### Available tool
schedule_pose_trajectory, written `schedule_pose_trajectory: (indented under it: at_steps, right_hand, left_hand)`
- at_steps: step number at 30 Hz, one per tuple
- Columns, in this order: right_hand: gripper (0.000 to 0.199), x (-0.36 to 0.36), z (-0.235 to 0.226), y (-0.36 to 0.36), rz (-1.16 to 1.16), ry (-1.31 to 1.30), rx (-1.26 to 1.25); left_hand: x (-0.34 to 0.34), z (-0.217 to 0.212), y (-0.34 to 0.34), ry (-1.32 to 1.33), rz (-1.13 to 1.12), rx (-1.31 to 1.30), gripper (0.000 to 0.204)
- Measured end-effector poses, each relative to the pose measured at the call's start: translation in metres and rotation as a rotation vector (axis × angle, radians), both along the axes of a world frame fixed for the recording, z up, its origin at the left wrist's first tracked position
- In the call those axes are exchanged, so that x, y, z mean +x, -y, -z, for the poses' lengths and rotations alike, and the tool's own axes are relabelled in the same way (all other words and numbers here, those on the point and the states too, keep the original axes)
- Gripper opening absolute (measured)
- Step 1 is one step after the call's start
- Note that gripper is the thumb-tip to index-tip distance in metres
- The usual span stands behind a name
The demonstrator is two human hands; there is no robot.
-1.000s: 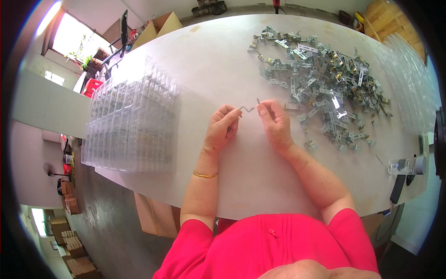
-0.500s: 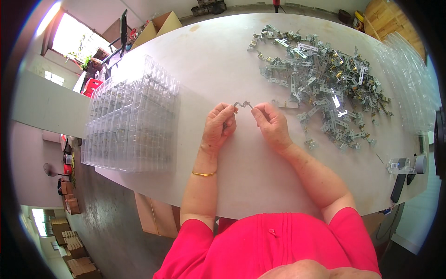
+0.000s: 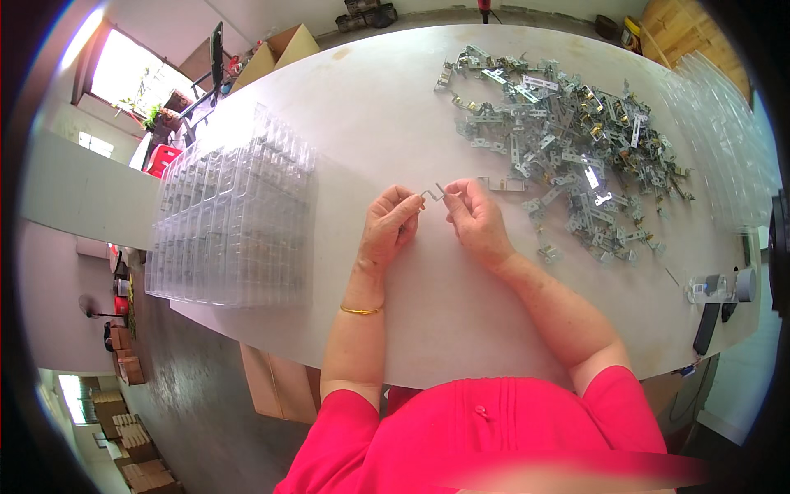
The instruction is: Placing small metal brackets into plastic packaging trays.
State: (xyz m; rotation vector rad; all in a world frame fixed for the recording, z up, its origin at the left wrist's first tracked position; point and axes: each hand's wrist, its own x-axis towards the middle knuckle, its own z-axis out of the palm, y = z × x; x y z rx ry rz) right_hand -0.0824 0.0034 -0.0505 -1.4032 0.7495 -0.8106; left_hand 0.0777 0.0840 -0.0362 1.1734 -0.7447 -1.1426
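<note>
Between my two hands, above the middle of the white table (image 3: 370, 107), is a small bent metal bracket (image 3: 434, 196). My left hand (image 3: 388, 226) pinches its left end between thumb and fingertips. At its other end my right hand (image 3: 480, 221) is closed the same way, the thumb against the curled fingers. Part of the bracket is hidden by the fingertips. A flat metal bracket (image 3: 506, 185) lies just to the right of my right hand, by the edge of a large heap of metal brackets (image 3: 568, 140), some with brass-coloured parts.
At the left stands a stack of clear plastic trays (image 3: 234, 222) with small parts inside. More clear trays (image 3: 716, 140) are stacked at the right edge. A clear bottle (image 3: 714, 289) lies near a dark phone-like object (image 3: 705, 329) at the right front. An open carton (image 3: 280, 53) stands beyond the table.
The bracket has turned between my fingers and now shows a sharper zigzag outline. My hands have come slightly closer together.
</note>
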Motion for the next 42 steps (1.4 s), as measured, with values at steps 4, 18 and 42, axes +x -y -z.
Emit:
schedule_pose_trajectory:
  at_steps: [4,18,42]
  right_hand:
    - [0.015,0.0,0.003,0.004,-0.156,0.084,0.227]
    - [0.023,-0.005,0.0,0.016,-0.231,0.263,0.48]
    - [0.003,-0.006,-0.005,0.009,-0.152,0.226,-0.26]
  left_hand:
    - [0.002,-0.001,0.001,0.051,-0.005,0.028,0.015]
    - [0.001,0.002,-0.001,0.089,0.027,0.061,0.016]
    - [0.009,-0.001,0.0,-0.167,0.076,0.115,0.017]
